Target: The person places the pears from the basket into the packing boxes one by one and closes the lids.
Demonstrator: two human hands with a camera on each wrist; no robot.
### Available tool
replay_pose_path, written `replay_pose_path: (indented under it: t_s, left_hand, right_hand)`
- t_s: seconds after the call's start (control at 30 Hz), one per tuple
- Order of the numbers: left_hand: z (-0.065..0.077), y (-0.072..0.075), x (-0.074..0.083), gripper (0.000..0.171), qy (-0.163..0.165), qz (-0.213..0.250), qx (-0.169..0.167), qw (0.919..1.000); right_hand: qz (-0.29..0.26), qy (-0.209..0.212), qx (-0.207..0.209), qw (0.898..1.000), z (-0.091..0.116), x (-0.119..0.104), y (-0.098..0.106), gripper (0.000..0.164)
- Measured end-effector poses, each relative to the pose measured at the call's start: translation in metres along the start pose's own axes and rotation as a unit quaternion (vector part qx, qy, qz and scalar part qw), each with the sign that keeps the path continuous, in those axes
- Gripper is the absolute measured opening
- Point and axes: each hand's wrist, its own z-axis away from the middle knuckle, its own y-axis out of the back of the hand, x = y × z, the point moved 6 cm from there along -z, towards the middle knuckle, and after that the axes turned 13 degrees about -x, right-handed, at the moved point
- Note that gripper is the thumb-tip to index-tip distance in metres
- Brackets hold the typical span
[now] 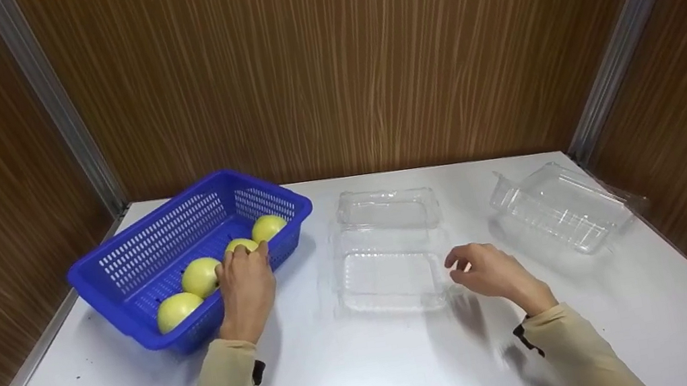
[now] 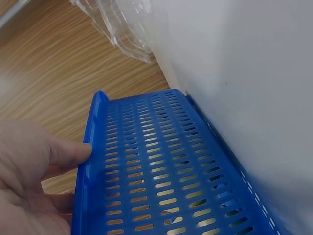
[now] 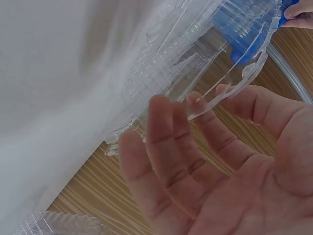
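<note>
In the head view, my left hand [image 1: 248, 292] reaches over the near rim of a blue slotted basket [image 1: 162, 210]. Its fingers overlap a yellow-green apple [image 1: 241, 243] inside, and their tips are hidden. The left wrist view shows that thumb [image 2: 73, 152] at the basket's rim. More apples lie along the near side, among them one [image 1: 201, 277] beside my fingers. An unfolded clear plastic clamshell box [image 1: 390, 278] lies mid-table. At its right edge hovers my right hand [image 1: 488, 272], fingers loosely bent; in the right wrist view the fingertips [image 3: 159, 110] come close to the plastic edge.
Further right on the white table [image 1: 370, 369] stand more clear plastic containers [image 1: 564, 208], piled at an angle. Wood-grain panels [image 1: 324, 66] close off the back and both sides, with metal posts [image 1: 632, 27] at the corners.
</note>
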Motion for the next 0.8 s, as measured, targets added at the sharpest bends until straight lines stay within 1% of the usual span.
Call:
replay_pose_path:
  t_s: [0.2, 0.4, 0.57, 0.8]
  left_hand:
    - [0.0029, -0.0027, -0.0039, 0.029, 0.004, 0.01, -0.01, 0.9999]
    - [0.0008, -0.0035, -0.0008, 0.029, 0.002, 0.015, -0.02, 0.9997]
    - [-0.0026, -0.0031, 0.0007, 0.029, -0.002, 0.012, -0.017, 0.9998]
    - [-0.0005, -0.0009, -0.0033, 0.027, 0.0, 0.018, 0.007, 0.9998]
  right_hand:
    - [-0.009, 0.024, -0.022, 0.999, 0.0, -0.0017, -0.0026, 0.03]
    - [-0.03, 0.023, -0.042, 0.998, 0.0026, 0.0012, -0.0031, 0.035]
    - [-0.035, 0.025, -0.039, 0.998, 0.0036, 0.0014, -0.0009, 0.038]
    - [0.003, 0.04, 0.001, 0.999, 0.0, -0.0038, 0.0019, 0.025]
